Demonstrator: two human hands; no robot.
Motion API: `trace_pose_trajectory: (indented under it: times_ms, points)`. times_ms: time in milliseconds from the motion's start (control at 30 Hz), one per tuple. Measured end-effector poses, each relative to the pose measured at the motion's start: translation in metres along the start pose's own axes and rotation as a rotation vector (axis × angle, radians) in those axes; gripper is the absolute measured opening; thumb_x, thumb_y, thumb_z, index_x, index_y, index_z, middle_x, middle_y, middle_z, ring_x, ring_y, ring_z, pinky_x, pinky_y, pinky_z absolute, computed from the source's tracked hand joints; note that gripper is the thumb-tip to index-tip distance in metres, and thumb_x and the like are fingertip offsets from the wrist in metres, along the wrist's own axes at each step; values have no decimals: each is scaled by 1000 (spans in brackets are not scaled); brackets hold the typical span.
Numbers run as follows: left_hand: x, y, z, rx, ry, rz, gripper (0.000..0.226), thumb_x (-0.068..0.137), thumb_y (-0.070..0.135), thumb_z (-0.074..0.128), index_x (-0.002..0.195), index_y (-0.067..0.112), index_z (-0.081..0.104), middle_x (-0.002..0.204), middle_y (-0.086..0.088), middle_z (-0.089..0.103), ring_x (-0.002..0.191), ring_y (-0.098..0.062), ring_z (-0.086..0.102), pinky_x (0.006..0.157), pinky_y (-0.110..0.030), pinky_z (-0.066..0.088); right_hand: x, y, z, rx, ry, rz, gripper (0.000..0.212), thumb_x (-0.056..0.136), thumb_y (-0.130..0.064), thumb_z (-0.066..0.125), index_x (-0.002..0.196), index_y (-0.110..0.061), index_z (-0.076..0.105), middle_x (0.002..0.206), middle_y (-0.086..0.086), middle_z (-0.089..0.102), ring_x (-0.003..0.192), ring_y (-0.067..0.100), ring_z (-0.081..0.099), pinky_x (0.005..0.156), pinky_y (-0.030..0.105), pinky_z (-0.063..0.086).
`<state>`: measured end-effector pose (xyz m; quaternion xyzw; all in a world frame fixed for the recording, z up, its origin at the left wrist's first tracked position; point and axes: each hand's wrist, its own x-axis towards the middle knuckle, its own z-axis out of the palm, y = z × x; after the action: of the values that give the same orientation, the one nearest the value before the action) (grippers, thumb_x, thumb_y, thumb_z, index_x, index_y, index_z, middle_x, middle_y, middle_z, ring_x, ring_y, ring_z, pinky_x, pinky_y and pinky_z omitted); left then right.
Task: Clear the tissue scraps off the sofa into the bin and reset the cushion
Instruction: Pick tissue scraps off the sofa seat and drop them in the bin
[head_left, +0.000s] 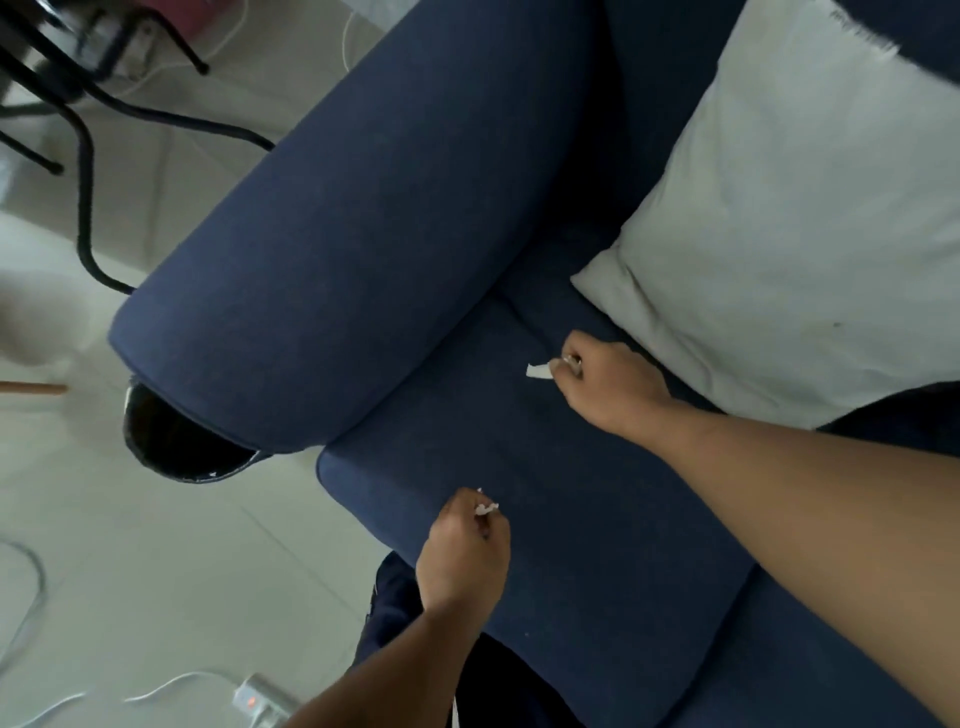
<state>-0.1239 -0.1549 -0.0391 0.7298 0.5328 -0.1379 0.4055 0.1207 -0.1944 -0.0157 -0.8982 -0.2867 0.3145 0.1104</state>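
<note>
— What are the hands doing?

— The right hand (605, 387) reaches out over the sofa seat (545, 519), fingers curled in tight, and pinches a small white tissue scrap (538, 371) at its fingertips. The scrap sticks out to the left of the knuckles, just above the fabric; I cannot tell whether it still touches the seat.

— And the other?

— The left hand (462, 551) is near the seat's front edge, fingers closed into a loose fist around a crumpled tissue scrap (486, 508). Only a little white tuft shows at the top of the fist.

— How do the scraps look?

— The right one is a flat, torn sliver, roughly rectangular. The left one is wadded, thin and ragged.

— Where is the bin?

— On the floor at the left, a black bin (176, 447) with a glossy liner, round-mouthed, half hidden under the front end of the sofa's armrest (353, 218).

— The cushion?

— A pale off-white cushion (789, 218) lies tilted on the seat at the right, one corner pointing toward the right hand and just beside it. Its cloth is soft, creased, slightly soiled.

— And the sofa itself?

— Dark navy woven fabric, matte, with a fat rounded armrest and a piped seam on the seat. The floor (156, 571) is pale glossy tile; a white cable (171, 688) runs along it to a power strip (257, 699) with a red light, and black metal chair legs (85, 171) stand at the upper left.
</note>
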Motion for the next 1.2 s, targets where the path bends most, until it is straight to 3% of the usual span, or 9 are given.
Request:
trace_pose_trajectory:
  times_ms: [100,267,367,500,633,767,867,1000,1200]
  points:
    - [-26,-16,4,-26,26,-62,11,96,34,52,86,30,53,83,10,61,71,-16,54,60,-31,40,-19,-5,6,13,-63,-39,21,106,-44,46,93,-29,53,75,-7,63,68,20,62,59,36,45]
    - [-52,-53,-4,-90,45,-142,13,94,36,55,82,31,54,77,9,63,67,-10,59,49,-29,37,-43,-17,26,51,-170,-89,15,106,-31,47,95,-35,57,72,-7,67,60,18,63,52,35,47]
    - [-60,-79,-17,-148,82,-232,10,90,33,60,81,34,57,73,11,66,68,-7,62,55,-30,44,-50,-30,40,8,-238,-87,15,105,-29,48,102,-36,61,78,-9,69,62,16,65,52,34,49]
    - [-59,-118,-40,-191,163,-312,5,90,27,64,88,30,63,75,14,61,66,-4,58,59,-28,42,-57,-59,64,-12,-281,-56,19,104,-29,49,92,-33,62,73,-8,68,60,15,64,53,33,48]
    - [-40,-162,-68,-171,176,-312,7,90,25,60,85,30,61,87,6,65,84,-20,63,68,-31,46,-72,-97,98,3,-370,-75,19,102,-31,50,88,-31,62,72,-10,67,59,14,60,51,32,45]
    - [-10,-196,-116,-165,205,-320,10,92,23,58,97,23,67,87,4,68,79,-18,62,69,-29,44,-90,-134,137,-18,-439,-78,16,98,-31,51,86,-29,61,74,-10,67,65,14,61,55,34,49]
    - [21,-217,-153,-197,236,-340,16,94,25,56,103,20,68,91,1,70,86,-23,65,73,-30,48,-100,-162,166,-40,-456,-64,12,94,-30,53,85,-29,61,80,-9,70,73,17,65,63,38,53]
    - [61,-228,-200,-257,251,-332,21,95,25,55,108,14,68,95,-1,67,89,-23,59,75,-27,42,-115,-195,203,-19,-488,6,11,94,-27,55,86,-24,63,82,-6,70,71,16,64,55,29,45]
    - [121,-236,-263,-278,226,-257,22,97,28,51,106,13,65,91,0,65,87,-25,62,73,-31,49,-117,-235,249,1,-503,69,11,96,-24,57,88,-24,64,88,1,70,75,24,67,59,31,48]
